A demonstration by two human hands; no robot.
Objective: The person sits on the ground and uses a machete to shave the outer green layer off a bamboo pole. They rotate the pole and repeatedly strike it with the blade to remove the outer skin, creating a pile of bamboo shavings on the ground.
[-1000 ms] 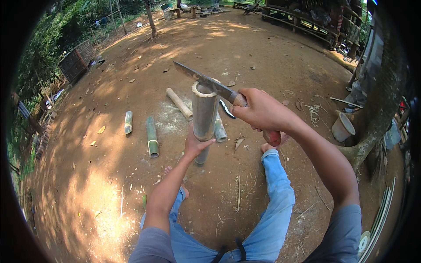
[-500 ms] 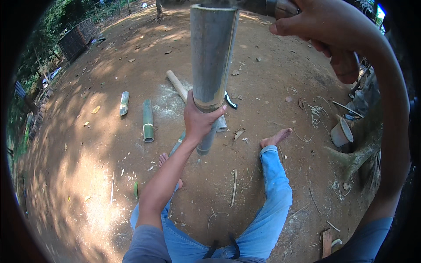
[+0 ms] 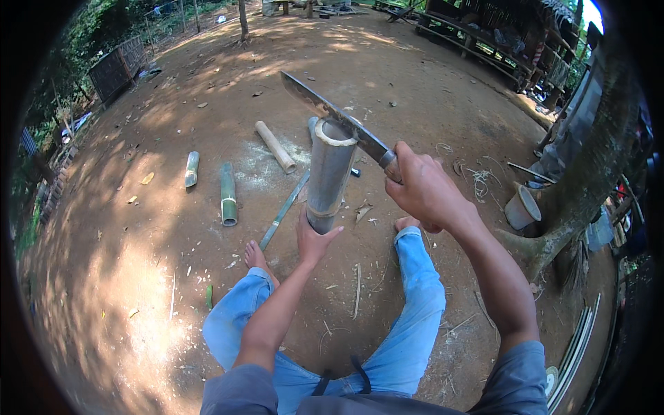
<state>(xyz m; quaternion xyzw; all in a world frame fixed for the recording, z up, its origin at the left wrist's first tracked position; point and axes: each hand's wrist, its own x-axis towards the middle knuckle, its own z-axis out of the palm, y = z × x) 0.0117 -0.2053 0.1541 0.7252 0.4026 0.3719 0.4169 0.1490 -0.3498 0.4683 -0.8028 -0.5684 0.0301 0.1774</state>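
My left hand (image 3: 315, 242) is wrapped round the lower part of a grey bamboo tube (image 3: 326, 176), which stands nearly upright with its hollow end up. In my right hand (image 3: 430, 188) is the handle of a machete, fingers closed on it. The long dark machete blade (image 3: 328, 109) slants from my right fist up to the far left, across the tube's open top. At the far side of the rim the blade overlaps the tube; whether it touches, I cannot tell. My bare feet are on the dirt on either side of the tube.
Two green bamboo pieces (image 3: 229, 195) and a pale bamboo length (image 3: 276, 147) lie to the left and ahead. A narrow bamboo strip (image 3: 284, 211) lies by my left foot. On the right are a bucket (image 3: 523, 207), a tree trunk (image 3: 588, 166) and tangled strips (image 3: 481, 182). A hut (image 3: 484, 41) stands far off.
My right hand has come down from high on the right, bringing the machete to the tube's top. The bamboo tube has dropped lower in view, with my left hand still round it.
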